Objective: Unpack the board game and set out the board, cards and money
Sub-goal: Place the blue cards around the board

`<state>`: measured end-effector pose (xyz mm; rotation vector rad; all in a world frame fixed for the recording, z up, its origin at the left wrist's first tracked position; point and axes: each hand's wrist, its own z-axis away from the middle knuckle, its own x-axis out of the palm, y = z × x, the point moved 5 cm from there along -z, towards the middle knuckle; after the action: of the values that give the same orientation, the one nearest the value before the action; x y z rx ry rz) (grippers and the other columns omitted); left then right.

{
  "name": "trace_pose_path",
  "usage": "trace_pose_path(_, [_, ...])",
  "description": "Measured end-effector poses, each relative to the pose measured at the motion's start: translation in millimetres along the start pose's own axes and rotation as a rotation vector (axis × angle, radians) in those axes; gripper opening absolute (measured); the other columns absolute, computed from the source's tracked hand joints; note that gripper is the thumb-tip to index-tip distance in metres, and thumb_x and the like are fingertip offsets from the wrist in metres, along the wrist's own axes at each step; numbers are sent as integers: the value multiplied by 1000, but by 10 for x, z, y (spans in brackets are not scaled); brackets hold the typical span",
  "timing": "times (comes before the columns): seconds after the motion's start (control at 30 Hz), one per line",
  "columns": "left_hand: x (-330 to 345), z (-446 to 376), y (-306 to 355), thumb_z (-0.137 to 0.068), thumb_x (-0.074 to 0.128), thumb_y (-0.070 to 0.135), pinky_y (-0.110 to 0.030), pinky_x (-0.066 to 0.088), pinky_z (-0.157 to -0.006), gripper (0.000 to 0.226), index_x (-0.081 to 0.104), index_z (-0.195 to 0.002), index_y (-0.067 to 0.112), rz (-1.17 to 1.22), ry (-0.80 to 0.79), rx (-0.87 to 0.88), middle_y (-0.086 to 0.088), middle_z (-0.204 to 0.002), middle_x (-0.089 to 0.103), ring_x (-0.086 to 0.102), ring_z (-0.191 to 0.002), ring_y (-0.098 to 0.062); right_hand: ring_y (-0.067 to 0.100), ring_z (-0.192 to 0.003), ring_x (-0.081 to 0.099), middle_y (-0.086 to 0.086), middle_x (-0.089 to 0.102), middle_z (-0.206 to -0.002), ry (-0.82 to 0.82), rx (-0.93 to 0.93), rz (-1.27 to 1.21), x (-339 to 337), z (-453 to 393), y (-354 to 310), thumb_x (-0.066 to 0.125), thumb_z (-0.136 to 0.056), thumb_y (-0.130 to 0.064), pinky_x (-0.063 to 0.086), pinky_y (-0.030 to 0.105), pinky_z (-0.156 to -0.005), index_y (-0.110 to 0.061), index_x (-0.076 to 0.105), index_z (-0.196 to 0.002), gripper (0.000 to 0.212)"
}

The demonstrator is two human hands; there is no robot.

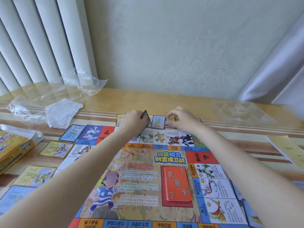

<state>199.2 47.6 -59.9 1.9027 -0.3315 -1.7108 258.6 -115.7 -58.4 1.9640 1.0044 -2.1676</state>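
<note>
Both forearms reach out from the camera across the board (pixel 148 170), which lies flat on the surface (pixel 181 99) with a stack of orange cards (pixel 177 184) in its printed red box, under and just inside the right forearm. At the board's far edge the left hand (pixel 131 121) is curled round a small stack of blue-edged cards (pixel 146 117), held upright and tilted, its faces turned towards the right hand. The right hand (pixel 179 117), fingers bent, seems to pinch a small pale card or paper (pixel 170 120) against the surface; just what it holds is too blurred to tell. Between the two hands, touching the board's edge, lies a blue card (pixel 158 122), face up, its long axis running away from the camera, and it lies slightly closer to the left hand. A yellow card (pixel 120 120) peeks out to the left of the left hand. I judge the row along this far edge is being dealt out, so the next card would go beside the blue one, and the right hand is crowding that spot. Further left of the left hand lie more cards (pixel 72 133), crumpled plastic wrap (pixel 64 112) and the yellow box (pixel 13 148); right of the right hand are a clear tray (pixel 243 111) and yellow paper sheets (pixel 289 150), possibly the money.
</note>
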Motion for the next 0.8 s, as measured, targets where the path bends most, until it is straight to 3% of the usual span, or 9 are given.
trace_pose_path(0.53, [21,50,25,-97,37,17,-26,20,-48,25,45,-76,6,48,18,3,-6,-61,40,35,-62,-23,25,-129,30,3,45,-131,39,40,59,-10,135,40,56,-90,-39,31,44,-103,-24,55,-119,33])
trace_pose_path(0.8, [3,65,49,-96,37,17,-26,24,-47,23,52,-82,8,21,24,3,-12,-73,49,39,-65,-24,23,-129,29,-6,43,-140,3,-35,154,144,29,-216,51,-91,-45,29,39,-93,-29,54,-124,36])
